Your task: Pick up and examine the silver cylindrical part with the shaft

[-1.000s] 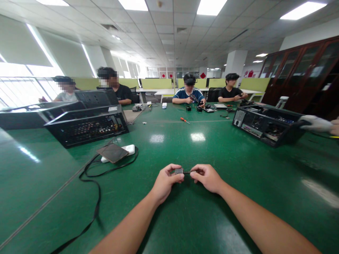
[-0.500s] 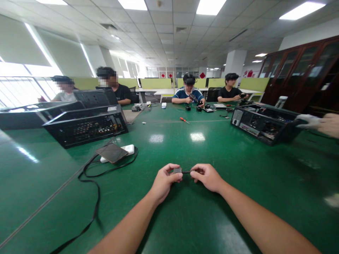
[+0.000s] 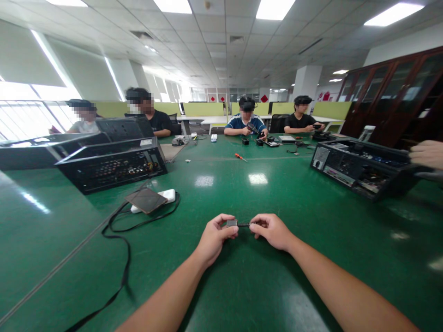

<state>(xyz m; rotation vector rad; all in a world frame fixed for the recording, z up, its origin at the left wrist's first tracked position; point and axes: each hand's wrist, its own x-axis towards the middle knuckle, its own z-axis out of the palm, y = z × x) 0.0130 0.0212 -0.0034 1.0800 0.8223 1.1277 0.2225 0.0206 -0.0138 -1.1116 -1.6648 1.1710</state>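
Note:
Above the green table, my left hand (image 3: 215,237) pinches a small grey connector block (image 3: 232,223) between thumb and fingers. A short black cable (image 3: 244,225) runs from that block to my right hand (image 3: 272,232). My right hand is closed on the cable's other end, which the fingertips mostly hide. The two hands stand a little apart, level with each other, with the cable stretched straight between them. The block looks like the plug of a short adapter cable, but its exact kind is too small to tell.
An open black computer case (image 3: 114,163) lies at left, another (image 3: 360,166) at right beside a person's hand (image 3: 427,154). A dark flat plate (image 3: 146,200) rests on a white power strip (image 3: 169,195) with a black strap. An orange screwdriver (image 3: 239,157) lies ahead; several people sit beyond.
The right-hand computer case has shifted right and nearer, turning slightly, with another person's hand at its far end. My hands and the adapter cable stay as they were.

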